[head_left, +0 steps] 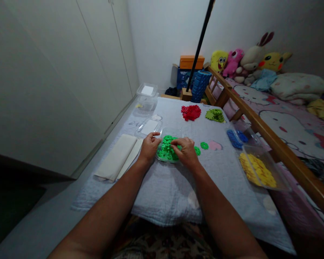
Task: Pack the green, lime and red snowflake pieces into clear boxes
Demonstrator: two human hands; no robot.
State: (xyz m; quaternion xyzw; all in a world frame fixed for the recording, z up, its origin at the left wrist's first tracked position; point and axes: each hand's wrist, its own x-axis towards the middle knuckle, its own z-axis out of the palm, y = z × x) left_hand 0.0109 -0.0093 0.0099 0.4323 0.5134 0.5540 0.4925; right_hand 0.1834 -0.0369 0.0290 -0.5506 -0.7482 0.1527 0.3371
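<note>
A clear plastic container (170, 130) full of bright green flat pieces (166, 149) lies on a pale blue towel (164, 187) in front of me. My left hand (150, 146) grips the container's left rim, fingers curled over its edge. My right hand (185, 151) rests on the green pieces at the container's right side, fingers bent down among them; whether it pinches one is hidden. A few loose green pieces (204, 145) lie just right of that hand.
Farther back on the towel lie a red pile (191, 112) and an olive-green pile (215, 115). Clear containers with blue pieces (235, 138) and yellow pieces (257, 169) stand at the right. A lid (149, 127), folded white cloth (116, 157) and another clear box (147, 96) sit left. A wooden bed rail (270, 138) runs along the right.
</note>
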